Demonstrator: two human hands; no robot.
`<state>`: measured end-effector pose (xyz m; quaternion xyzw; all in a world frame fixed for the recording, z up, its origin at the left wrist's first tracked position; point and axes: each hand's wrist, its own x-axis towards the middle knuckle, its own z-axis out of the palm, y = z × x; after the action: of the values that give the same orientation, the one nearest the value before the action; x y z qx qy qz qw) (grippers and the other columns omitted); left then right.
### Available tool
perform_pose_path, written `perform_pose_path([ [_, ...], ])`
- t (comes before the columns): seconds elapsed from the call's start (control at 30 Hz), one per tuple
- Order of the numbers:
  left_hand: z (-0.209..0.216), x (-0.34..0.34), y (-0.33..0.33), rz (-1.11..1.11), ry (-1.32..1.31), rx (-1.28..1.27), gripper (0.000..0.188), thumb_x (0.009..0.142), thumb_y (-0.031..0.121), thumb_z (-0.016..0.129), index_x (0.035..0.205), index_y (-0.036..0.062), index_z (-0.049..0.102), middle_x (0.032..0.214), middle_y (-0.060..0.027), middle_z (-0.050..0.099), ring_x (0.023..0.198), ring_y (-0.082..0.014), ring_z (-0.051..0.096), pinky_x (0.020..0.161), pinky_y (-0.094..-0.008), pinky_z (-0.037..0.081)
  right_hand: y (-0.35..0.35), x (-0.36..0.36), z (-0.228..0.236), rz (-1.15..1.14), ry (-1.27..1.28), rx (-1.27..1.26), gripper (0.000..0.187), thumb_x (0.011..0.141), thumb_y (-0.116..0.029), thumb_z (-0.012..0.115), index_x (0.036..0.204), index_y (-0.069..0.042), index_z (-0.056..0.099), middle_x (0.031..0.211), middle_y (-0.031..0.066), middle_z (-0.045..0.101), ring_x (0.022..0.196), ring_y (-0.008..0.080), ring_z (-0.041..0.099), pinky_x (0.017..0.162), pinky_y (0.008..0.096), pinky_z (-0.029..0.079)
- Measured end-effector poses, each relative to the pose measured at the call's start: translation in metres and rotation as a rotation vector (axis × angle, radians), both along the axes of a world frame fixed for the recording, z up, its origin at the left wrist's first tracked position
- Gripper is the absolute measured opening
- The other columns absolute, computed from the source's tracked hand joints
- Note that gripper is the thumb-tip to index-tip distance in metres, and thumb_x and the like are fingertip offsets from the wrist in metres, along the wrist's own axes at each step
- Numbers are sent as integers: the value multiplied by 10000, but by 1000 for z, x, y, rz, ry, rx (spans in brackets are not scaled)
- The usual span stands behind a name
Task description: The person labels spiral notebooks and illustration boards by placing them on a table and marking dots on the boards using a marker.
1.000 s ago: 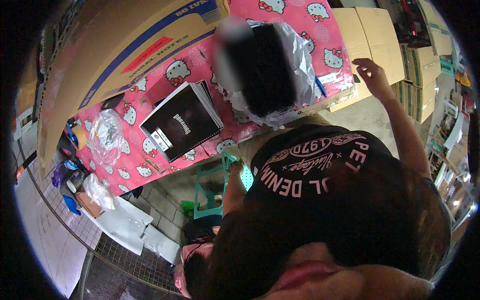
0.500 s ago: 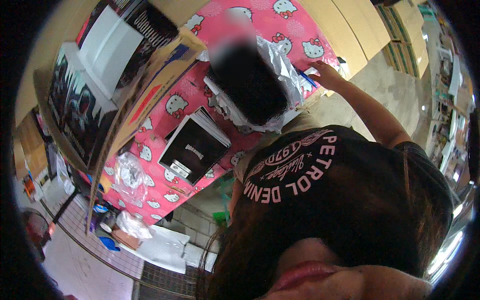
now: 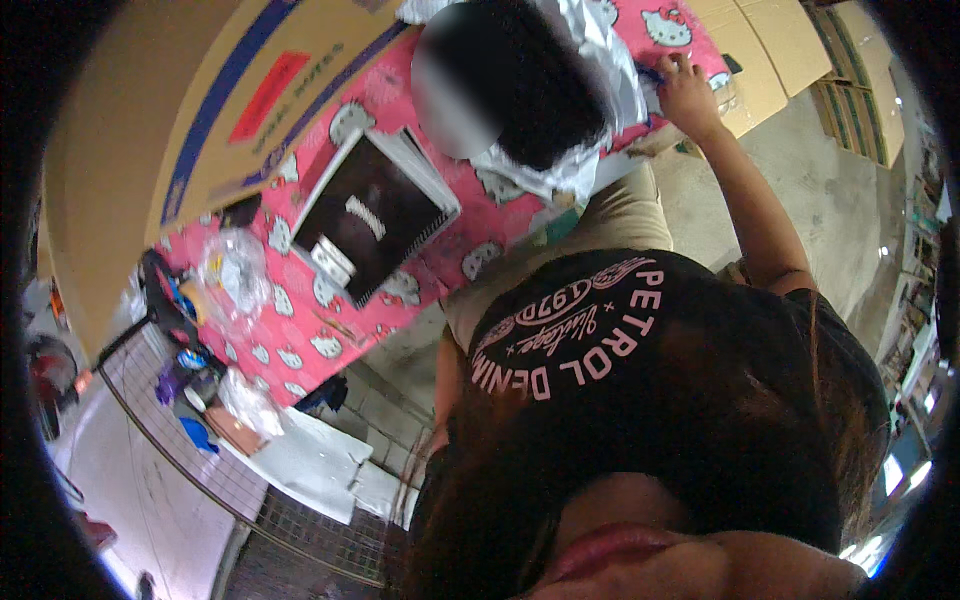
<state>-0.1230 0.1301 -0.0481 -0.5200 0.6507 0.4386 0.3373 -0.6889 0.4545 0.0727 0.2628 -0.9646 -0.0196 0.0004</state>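
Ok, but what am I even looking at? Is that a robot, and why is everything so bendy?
No robot here! It's a person in a black shirt, with bare hands. A wide fisheye camera worn on the person's head took this picture looking down. That kind of camera makes straight edges bend.

The right hand is near the right edge of the pink tablecloth, close to a thin blue thing, maybe a pen. I can't tell whether the hand holds it. The left hand is out of sight.

On the cloth lie a black spiral notebook, a see-through plastic bag and a dark, partly blurred thing with crumpled white wrapping at its edges. That big brown shape on the left is a cardboard box.
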Motion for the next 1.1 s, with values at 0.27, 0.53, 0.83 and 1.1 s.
perform_pose_path([
  [0.27,-11,-28,-10,15,130,-34,525,895,358,617,1293,33,514,1134,-144,654,996,-254,637,730,-385,512,-8,26,-14,-199,173,-102,302,876,-225,504,1174,-182,529,1219,80,565,1091,368,562,858,518,483],
  [0.53,87,-83,-9,194,490,-4,458,912,371,604,1197,14,579,1038,-113,679,923,-203,647,678,-339,508,21,23,-64,-217,391,-325,347,895,-291,480,1229,-202,521,1291,47,538,1223,311,481,998,593,339],
  [0.83,208,-115,-34,209,1154,-693,160,915,107,604,990,-24,658,898,-88,679,777,-135,628,675,-260,496,-4,42,-72,-213,280,-405,363,902,-248,482,1235,-122,550,1313,121,526,1255,324,434,1061,540,279],
  [1.1,247,-181,-18,-252,1169,-1131,241,901,128,623,1083,-29,643,1027,-103,677,929,-190,621,818,-305,476,33,-7,-48,-325,77,-545,321,856,-195,557,1171,-144,591,1121,120,628,1051,342,596,923,501,452],
])
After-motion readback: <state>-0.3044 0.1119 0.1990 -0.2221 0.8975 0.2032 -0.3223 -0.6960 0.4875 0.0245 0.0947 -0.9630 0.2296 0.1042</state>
